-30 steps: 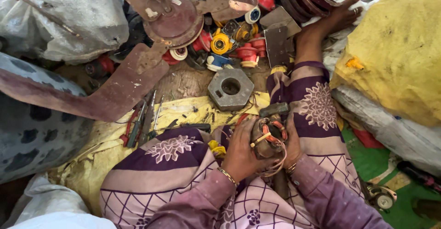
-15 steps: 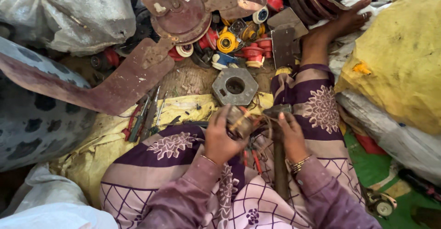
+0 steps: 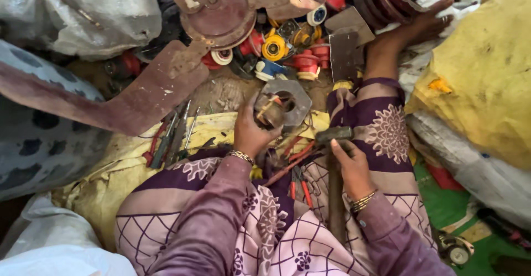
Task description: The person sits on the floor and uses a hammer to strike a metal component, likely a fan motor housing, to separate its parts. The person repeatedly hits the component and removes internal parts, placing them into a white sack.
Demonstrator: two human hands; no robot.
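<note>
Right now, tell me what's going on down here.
A person sits on the ground among scrap parts. Their left hand holds a small wound motor part over a grey hexagonal metal block. Their right hand grips a hammer by the handle near its head, resting over the lap. Screwdrivers and pliers lie on yellow cloth to the left. A rusty fan blade assembly and a pile of coloured spools sit just beyond.

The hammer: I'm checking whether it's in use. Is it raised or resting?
Resting. The hammer lies along the lap, head away from the person, with the right hand on its handle, not lifted.
</note>
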